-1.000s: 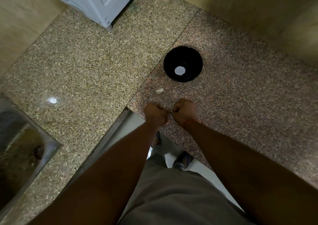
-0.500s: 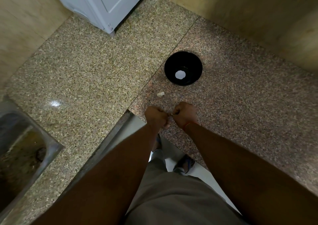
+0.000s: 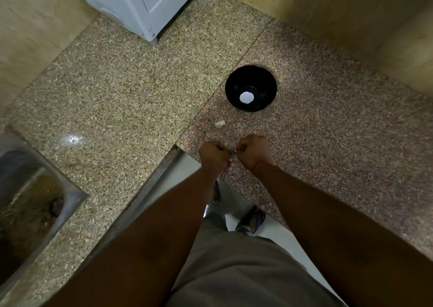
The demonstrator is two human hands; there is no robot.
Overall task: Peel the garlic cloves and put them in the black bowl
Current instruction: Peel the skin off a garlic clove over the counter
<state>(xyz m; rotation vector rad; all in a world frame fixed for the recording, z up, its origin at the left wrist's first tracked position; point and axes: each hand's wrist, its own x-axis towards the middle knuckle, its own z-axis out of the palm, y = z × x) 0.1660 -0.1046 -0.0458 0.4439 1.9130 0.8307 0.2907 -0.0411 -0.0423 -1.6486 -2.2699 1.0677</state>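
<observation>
Head view shows two hands side by side over the counter (image 3: 328, 142) edge; left hand (image 3: 214, 155) and right hand (image 3: 254, 152) both curled, pinching one small pale garlic clove (image 3: 233, 152) between them; one black bowl (image 3: 250, 88) sits further back with one white spot in its bottom; one loose pale scrap (image 3: 219, 124) lies between bowl and hands; one sink (image 3: 70, 201) at far left.

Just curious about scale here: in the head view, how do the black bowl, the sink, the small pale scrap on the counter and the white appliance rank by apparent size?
Largest to smallest:
white appliance
sink (both cut off; order unsure)
black bowl
pale scrap
</observation>
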